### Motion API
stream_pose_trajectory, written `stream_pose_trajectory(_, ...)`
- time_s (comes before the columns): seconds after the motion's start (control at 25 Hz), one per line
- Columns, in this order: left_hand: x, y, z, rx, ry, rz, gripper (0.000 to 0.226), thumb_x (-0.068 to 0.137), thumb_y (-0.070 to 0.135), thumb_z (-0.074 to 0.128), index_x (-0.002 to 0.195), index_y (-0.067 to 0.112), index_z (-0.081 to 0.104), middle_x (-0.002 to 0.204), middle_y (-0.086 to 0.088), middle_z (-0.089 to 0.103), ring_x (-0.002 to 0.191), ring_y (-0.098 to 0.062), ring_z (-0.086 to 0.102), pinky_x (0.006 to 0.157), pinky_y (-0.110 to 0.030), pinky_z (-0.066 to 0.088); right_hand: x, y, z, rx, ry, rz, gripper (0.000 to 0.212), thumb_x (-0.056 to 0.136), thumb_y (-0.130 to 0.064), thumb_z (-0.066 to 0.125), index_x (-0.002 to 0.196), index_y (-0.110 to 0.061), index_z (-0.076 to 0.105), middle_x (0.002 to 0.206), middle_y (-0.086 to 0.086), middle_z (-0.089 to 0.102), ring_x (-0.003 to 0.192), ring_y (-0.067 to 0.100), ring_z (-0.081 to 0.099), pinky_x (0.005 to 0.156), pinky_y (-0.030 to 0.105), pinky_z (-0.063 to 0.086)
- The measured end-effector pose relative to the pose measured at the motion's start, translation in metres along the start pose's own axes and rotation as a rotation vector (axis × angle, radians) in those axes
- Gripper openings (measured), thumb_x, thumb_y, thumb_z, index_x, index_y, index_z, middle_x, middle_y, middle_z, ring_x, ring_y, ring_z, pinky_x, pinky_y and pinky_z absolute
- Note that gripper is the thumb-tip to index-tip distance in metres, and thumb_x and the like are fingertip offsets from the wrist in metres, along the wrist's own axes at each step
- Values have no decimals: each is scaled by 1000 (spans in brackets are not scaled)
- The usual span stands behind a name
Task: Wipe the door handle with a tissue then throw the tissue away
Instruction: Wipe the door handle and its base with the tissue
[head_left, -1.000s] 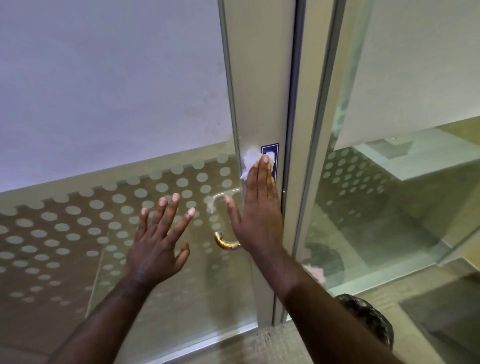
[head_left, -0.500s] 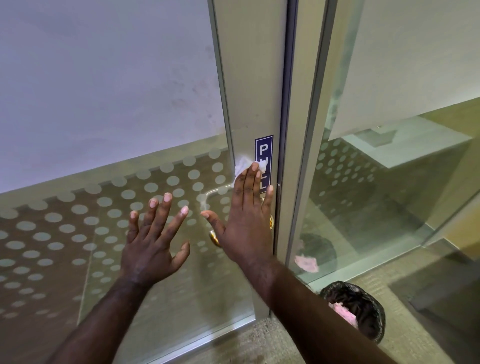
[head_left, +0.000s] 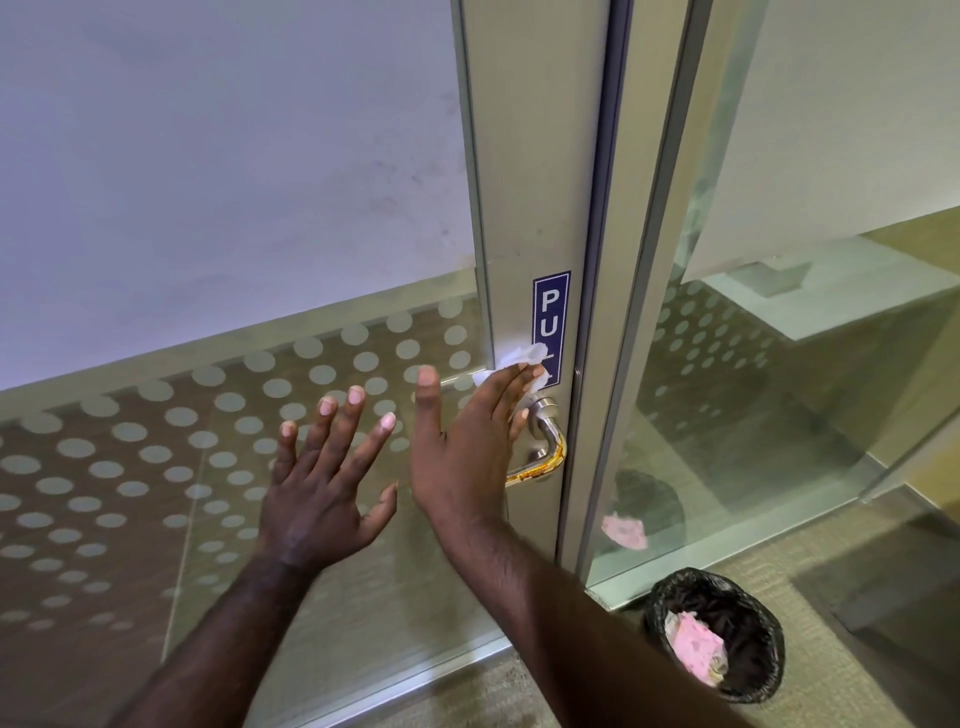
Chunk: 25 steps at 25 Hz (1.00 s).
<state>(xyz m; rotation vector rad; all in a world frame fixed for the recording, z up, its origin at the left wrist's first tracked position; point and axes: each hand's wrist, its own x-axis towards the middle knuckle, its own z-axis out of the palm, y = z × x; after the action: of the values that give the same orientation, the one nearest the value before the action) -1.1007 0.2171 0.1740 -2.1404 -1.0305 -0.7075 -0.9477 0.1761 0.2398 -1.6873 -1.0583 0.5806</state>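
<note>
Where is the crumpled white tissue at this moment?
In the head view, the crumpled white tissue sits under the right hand's fingertips, pressed against the metal door frame over the blue PULL sticker, just above the silver lever handle.

I see a blue PULL sign (head_left: 551, 317) on the frame and dotted frosted glass (head_left: 156, 467) beside it.

One head-worn camera looks forward and steeply down, close to a glass door (head_left: 234, 467) and its metal frame (head_left: 530, 208). Both forearms reach in from the bottom edge. The floor (head_left: 857, 597) shows at lower right.
</note>
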Motion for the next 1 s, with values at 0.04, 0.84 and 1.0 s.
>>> stream_pose_trajectory(0.04, 0, 0, 0, -4, -3, -1, 91, 79, 53, 49, 156, 30, 6, 165, 0, -4, 151, -19, 0, 120, -43, -4, 2, -4, 2, 41, 22, 21, 105, 74, -83, 11, 147, -15, -21, 150, -3, -33, 138, 14, -27, 119, 46, 5)
stream_pose_trajectory(0.84, -1, 2, 5, 14, 26, -26, 87, 83, 53, 49, 157, 28, 9, 165, -1, 1, 151, -20, 1, 120, -44, -3, 21, 8, -9, -237, 141, -394, 79, 96, -53, 28, 148, -11, -13, 157, 6, -21, 145, 18, -17, 117, 30, -10)
stream_pose_trajectory(1.0, -1, 3, 1, -15, 10, -30, 88, 83, 53, 49, 157, 27, 8, 165, -1, -1, 151, -20, 2, 120, -44, -4, 5, 11, 1, -72, 83, -141, 87, 90, -66, 24, 148, -16, -18, 157, 2, -23, 142, 17, -17, 119, 46, 6)
